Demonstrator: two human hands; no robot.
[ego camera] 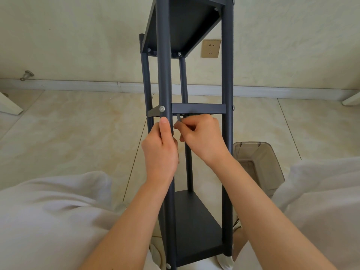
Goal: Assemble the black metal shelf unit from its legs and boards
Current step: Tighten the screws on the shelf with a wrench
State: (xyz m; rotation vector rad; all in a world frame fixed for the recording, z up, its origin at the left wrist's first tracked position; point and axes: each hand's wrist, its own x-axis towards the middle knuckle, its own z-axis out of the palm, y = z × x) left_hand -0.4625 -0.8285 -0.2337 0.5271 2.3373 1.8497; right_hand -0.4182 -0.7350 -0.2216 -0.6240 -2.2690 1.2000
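The black metal shelf unit (227, 75) stands upright between my knees, with a top board (185, 22), a middle board (198, 108) and a bottom board (196, 221) fixed between several round legs. My left hand (160, 151) grips the near left leg (164, 65) just below a silver bolt head (162, 108), thumb pointing up along the tube. My right hand (200, 137) pinches a small grey hex key (178, 119) whose tip goes up under the middle board's front edge.
A smoky translucent plastic box (257, 162) lies on the tiled floor right of the shelf. A wall socket (211, 48) and a door stopper (27, 75) are on the wall behind. My white-trousered legs (48, 221) flank the unit.
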